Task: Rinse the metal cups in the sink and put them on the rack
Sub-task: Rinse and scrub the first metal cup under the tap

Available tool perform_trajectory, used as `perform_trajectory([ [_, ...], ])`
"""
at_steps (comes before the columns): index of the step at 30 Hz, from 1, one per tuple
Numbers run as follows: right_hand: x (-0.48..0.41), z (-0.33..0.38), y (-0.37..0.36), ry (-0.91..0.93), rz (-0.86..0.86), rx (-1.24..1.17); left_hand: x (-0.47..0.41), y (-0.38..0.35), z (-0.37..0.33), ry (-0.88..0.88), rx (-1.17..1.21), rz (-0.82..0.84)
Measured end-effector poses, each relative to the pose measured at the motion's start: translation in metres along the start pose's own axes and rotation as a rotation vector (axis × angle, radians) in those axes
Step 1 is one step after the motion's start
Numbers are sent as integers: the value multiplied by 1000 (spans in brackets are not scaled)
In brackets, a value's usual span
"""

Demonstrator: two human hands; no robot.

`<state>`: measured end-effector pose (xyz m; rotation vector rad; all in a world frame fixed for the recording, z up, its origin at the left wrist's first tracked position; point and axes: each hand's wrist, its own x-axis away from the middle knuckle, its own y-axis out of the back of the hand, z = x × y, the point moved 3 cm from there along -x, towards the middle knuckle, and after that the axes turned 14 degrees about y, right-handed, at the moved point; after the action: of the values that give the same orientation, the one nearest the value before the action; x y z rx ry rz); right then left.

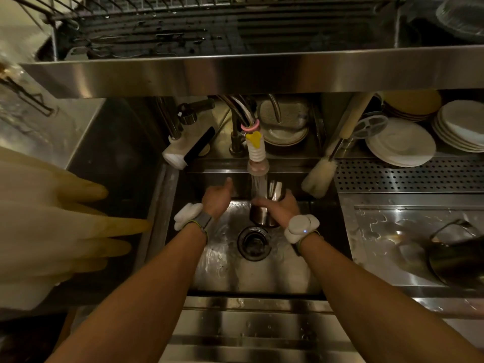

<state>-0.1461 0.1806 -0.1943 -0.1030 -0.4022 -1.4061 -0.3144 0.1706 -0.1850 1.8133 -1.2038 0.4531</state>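
Observation:
My right hand point(281, 206) is closed around a metal cup point(275, 191) held in the steel sink point(220, 260), just right of the water running from the tap nozzle point(258, 167). A second metal cup point(262, 216) sits below that hand, partly hidden by it, near the drain point(253, 242). My left hand point(217, 197) hovers left of the stream, fingers apart and holding nothing. The wire rack point(157, 30) sits on the steel shelf above the sink.
A bottle brush point(318, 175) leans at the sink's back right. Stacked white plates point(402, 145) stand on the right shelf above a perforated drainer point(408, 174). A dark metal jug point(458, 260) lies on the right counter. Pale rubber gloves point(52, 218) hang at left.

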Motion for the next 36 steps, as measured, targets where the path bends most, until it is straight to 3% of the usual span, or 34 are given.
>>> perform_trajectory([
  [5, 5, 8, -17, 10, 273, 43, -4, 3, 9, 33, 33, -13],
  [10, -2, 6, -1, -2, -3, 104, -1, 1, 12, 45, 3, 23],
  [15, 8, 12, -23, 46, 280, 89, -1, 8, 11, 49, -1, -10],
  [20, -6, 8, -5, 49, -90, 58, 7, 9, 11, 24, -46, 29],
  [24, -3, 13, -14, 66, 182, 112, 10, 4, 9, 28, -46, 54],
  [25, -2, 9, -9, 53, 181, 117, 10, 4, 9, 27, -51, 58],
  [29, -7, -1, 3, 4, -89, 14, 12, 0, 11, 54, -29, 84],
  [32, -5, 6, -14, -24, 15, -127, 9, -2, 12, 53, -4, 117],
  [36, -6, 9, -16, -108, -31, -317, 13, -13, 10, 126, 129, 287],
])
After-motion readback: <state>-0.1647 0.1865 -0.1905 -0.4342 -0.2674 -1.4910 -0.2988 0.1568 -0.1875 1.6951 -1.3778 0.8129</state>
